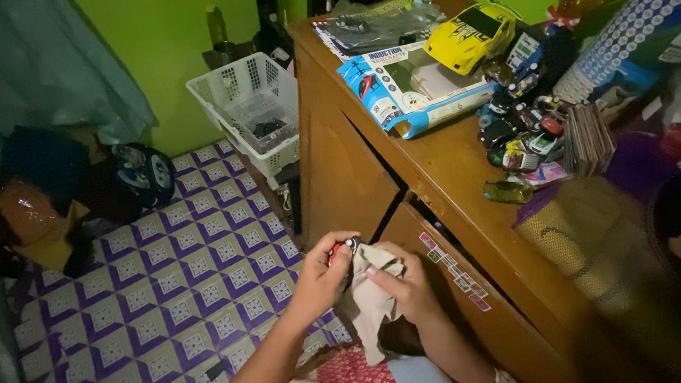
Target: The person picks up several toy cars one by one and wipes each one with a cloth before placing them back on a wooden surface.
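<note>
Your left hand (319, 276) is closed around a small red toy car (337, 251), just in front of the wooden cabinet (440, 171), low by its sticker-marked drawer edge. Your right hand (402, 285) pinches a beige cloth (370, 306) against the toy, the cloth hanging down below both hands. On the cabinet top lie a yellow toy car (468, 35), an open blue box (409, 91) and a cluster of small cars (524, 131); left of the cabinet stands a white basket (247, 111).

Flat blue-and-white toy box (413, 87) with clear window, lying on wooden cabinet top (448, 170); row of small pink-and-white stickers (453, 271) along cabinet's front edge; blue dotted-pattern package (635, 28) standing far right
</note>
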